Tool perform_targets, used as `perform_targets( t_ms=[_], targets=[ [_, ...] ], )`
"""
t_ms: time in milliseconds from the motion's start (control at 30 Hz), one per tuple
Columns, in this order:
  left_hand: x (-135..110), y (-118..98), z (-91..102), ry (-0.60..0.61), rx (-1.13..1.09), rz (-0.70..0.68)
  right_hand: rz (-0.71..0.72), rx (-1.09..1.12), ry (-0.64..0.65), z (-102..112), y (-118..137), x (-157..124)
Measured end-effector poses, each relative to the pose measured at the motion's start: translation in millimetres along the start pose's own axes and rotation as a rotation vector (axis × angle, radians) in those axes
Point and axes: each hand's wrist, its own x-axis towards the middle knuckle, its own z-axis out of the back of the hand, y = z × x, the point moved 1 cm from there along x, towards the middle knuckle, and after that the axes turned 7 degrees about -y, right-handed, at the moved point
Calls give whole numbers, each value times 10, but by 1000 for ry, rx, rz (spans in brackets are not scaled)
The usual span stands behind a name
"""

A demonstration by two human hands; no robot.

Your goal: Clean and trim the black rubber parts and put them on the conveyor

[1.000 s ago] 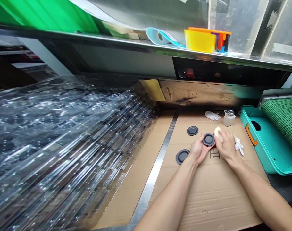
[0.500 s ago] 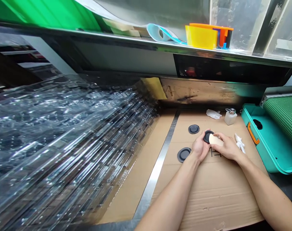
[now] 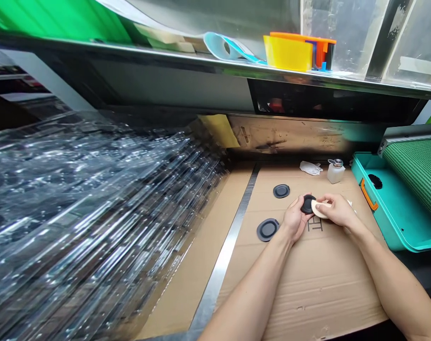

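Observation:
Between the fingers of my left hand is a round black disc with a raised rim, held above the cardboard. My right hand pinches a flat cream-coloured pad, whose edge lies against the right side of that disc. Two similar dark discs lie on the cardboard to the left: one farther back, and one close by my left wrist. Partly hidden behind my right hand is a crumpled white scrap.
Stacked clear plastic trays fill the left side. A pump bottle and a crumpled white tissue stand at the back of the cardboard. To the right are a turquoise bin and a green belt. A metal shelf crosses above.
The view has shifted slightly right. My right hand has turned and moved a little with the cream pad, so more of the black disc shows. My left hand still holds the disc.

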Motion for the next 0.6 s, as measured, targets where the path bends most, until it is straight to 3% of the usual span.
perform_targets(
  t_ms=[100,233,267,400,500,600],
  targets=[
    [13,9,-12,-21,-10,-19,70,-11,-128,-34,26,-11],
    [-8,7,-21,-25,-22,2,106,101,103,-58,43,-20],
    [-15,8,-25,-24,-12,14,102,73,103,-38,44,-24],
    [-26,28,-47,-4,31,54,132,-194,-149,-13,102,-56],
    [-14,36,-33,-1,22,65,166,-416,-144,-120,184,-53],
    [0,29,-5,7,21,62,85,-568,-154,-175,227,-26]
  ],
)
